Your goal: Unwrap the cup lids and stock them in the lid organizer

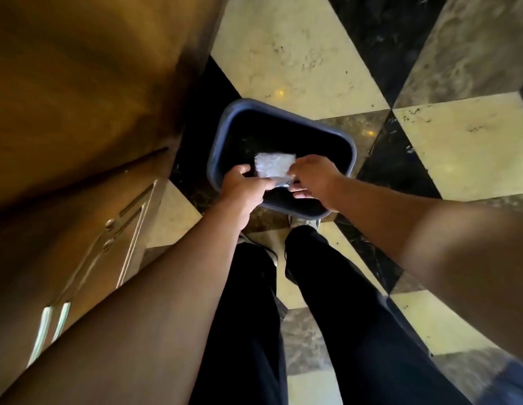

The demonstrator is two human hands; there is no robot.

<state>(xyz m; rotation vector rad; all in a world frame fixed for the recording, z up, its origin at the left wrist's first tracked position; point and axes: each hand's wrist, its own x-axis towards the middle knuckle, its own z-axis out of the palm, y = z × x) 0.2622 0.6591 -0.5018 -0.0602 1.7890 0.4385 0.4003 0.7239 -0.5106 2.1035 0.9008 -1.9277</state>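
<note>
The frame was dim overall, with warm, yellowish light. The pale floor tiles (298,54) at the upper centre and right were the brightest area and carried small glints. The wooden cabinet (79,97) on the left was smeared by motion blur, its grain streaked. The inside of the bin (283,135) at centre was nearly black. Wide-angle distortion bent the tile lines and swelled the forearms at the lower edges. The trousers (248,331) at the bottom lost detail in shadow.

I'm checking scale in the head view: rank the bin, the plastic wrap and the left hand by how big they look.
1. Bin, largest.
2. Left hand.
3. Plastic wrap, smallest, though close to the hand and partly hidden, so unsure.
</note>
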